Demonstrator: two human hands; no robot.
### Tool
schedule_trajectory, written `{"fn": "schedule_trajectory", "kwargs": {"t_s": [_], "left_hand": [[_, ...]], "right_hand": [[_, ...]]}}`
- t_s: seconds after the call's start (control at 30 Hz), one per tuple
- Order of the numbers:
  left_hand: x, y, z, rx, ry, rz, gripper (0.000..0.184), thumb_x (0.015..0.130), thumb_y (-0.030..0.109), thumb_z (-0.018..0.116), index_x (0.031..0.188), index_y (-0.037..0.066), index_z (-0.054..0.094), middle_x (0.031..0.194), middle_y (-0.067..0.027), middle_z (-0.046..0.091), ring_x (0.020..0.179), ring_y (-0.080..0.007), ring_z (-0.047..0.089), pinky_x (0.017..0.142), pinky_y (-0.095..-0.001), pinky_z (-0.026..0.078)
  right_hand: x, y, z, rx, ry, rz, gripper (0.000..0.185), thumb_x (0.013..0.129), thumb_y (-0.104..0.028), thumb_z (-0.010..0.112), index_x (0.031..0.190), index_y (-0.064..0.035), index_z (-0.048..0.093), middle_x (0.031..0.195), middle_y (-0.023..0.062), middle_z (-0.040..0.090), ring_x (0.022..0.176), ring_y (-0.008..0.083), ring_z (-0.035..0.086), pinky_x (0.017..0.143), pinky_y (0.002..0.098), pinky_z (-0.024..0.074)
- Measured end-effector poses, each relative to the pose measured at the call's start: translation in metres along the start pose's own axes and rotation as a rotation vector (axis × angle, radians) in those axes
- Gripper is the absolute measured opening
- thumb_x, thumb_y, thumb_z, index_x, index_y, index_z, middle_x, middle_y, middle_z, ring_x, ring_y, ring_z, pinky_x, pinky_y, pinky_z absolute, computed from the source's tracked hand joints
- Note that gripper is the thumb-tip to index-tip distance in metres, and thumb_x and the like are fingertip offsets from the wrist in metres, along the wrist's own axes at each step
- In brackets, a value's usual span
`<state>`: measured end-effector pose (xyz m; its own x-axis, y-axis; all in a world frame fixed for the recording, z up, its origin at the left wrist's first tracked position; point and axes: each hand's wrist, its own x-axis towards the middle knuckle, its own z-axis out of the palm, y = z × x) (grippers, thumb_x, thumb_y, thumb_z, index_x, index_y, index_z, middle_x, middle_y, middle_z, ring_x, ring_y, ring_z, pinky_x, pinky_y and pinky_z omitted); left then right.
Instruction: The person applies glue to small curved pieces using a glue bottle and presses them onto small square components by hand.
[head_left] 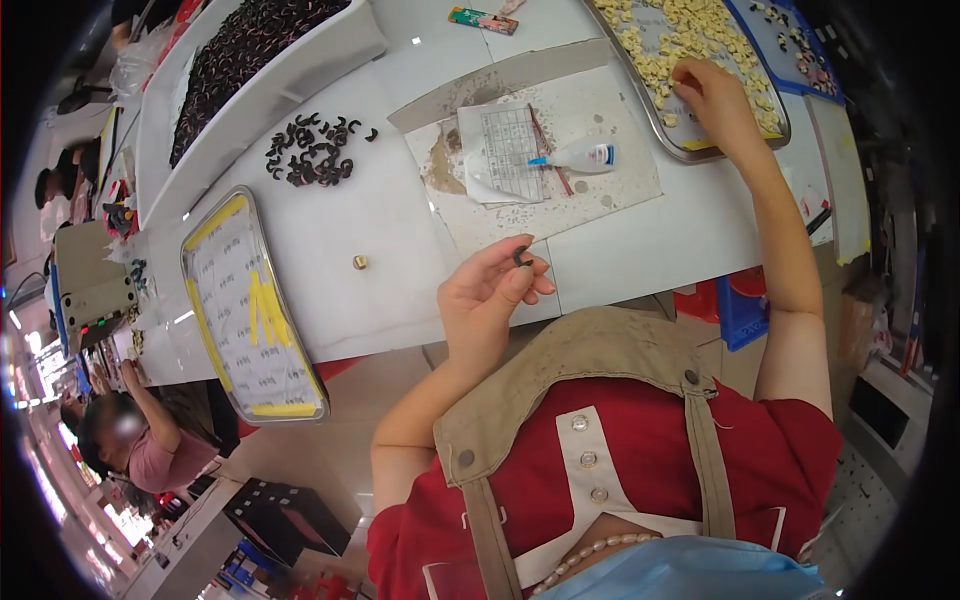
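Observation:
Between the thumb and fingers of my left hand [490, 290] is a small dark curved piece [522, 257], held above the table's front edge. My right hand [715, 100] reaches over a metal tray [690, 152] of small pale yellow pieces [690, 40]; its fingertips are pinched at the pieces, and what they hold is too small to make out. Between the hands lies a stained cardboard sheet [600, 100] with a printed paper [500, 150] and a small glue bottle [585, 157] with a blue tip.
Loose dark curved pieces [310, 150] lie beside a white bin [270, 100] full of similar ones. One small yellowish piece [360, 262] sits alone. A paper-lined tray [250, 310] overhangs the left edge. A blue tray [795, 45] is at far right. A co-worker [150, 440] sits at lower left.

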<state>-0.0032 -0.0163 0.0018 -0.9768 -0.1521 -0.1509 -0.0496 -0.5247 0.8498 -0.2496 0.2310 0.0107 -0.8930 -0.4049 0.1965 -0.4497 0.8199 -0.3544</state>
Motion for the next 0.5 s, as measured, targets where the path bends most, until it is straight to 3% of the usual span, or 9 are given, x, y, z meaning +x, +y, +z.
{"fn": "schedule_trajectory", "kwargs": {"t_s": [0.13, 0.23, 0.37, 0.43, 0.5], "left_hand": [[-0.002, 0.0, 0.011, 0.008, 0.011, -0.048, 0.031, 0.082, 0.009, 0.061, 0.11, -0.004, 0.054, 0.088, -0.0134, 0.063, 0.073, -0.0165, 0.06, 0.06, -0.0235, 0.045], [-0.002, 0.003, 0.017, -0.004, 0.054, -0.089, 0.033, 0.081, 0.011, 0.063, 0.109, -0.003, 0.055, 0.087, -0.0134, 0.063, 0.071, -0.0163, 0.06, 0.061, -0.0245, 0.045], [0.002, 0.005, 0.021, -0.008, 0.054, -0.165, 0.034, 0.082, 0.015, 0.062, 0.111, -0.002, 0.054, 0.092, -0.0127, 0.063, 0.077, -0.0169, 0.06, 0.066, -0.025, 0.045], [0.003, 0.005, 0.023, -0.019, 0.051, -0.198, 0.035, 0.083, 0.017, 0.061, 0.112, 0.0, 0.054, 0.095, -0.0115, 0.063, 0.082, -0.0169, 0.06, 0.069, -0.0252, 0.045], [0.004, 0.005, 0.024, -0.036, 0.05, -0.227, 0.035, 0.083, 0.018, 0.061, 0.112, 0.001, 0.054, 0.097, -0.0098, 0.062, 0.087, -0.0168, 0.06, 0.072, -0.0255, 0.045]], "right_hand": [[0.002, -0.001, 0.009, 0.066, 0.041, -0.078, 0.014, 0.081, -0.008, 0.056, 0.094, -0.0032, 0.056, 0.091, 0.0093, 0.061, 0.083, 0.022, 0.06, 0.071, 0.028, 0.046], [-0.011, -0.022, -0.009, 0.331, 0.096, -0.149, 0.013, 0.082, -0.008, 0.055, 0.094, -0.0005, 0.054, 0.092, 0.0066, 0.061, 0.083, 0.0188, 0.06, 0.071, 0.0254, 0.0457], [-0.05, -0.071, -0.016, 1.116, -0.217, 0.156, 0.011, 0.079, -0.001, 0.058, 0.09, -0.0028, 0.057, 0.089, 0.0052, 0.06, 0.084, 0.0117, 0.057, 0.072, 0.0235, 0.0447], [-0.07, -0.089, -0.012, 1.306, -0.387, 0.073, 0.016, 0.074, 0.001, 0.063, 0.088, -0.0042, 0.058, 0.088, 0.0043, 0.06, 0.082, 0.0091, 0.056, 0.071, 0.0229, 0.0441], [-0.081, -0.099, 0.001, 1.236, -0.386, -0.198, 0.023, 0.071, 0.001, 0.068, 0.092, -0.0035, 0.06, 0.086, 0.0041, 0.059, 0.075, 0.0111, 0.056, 0.067, 0.0238, 0.0448]]}}
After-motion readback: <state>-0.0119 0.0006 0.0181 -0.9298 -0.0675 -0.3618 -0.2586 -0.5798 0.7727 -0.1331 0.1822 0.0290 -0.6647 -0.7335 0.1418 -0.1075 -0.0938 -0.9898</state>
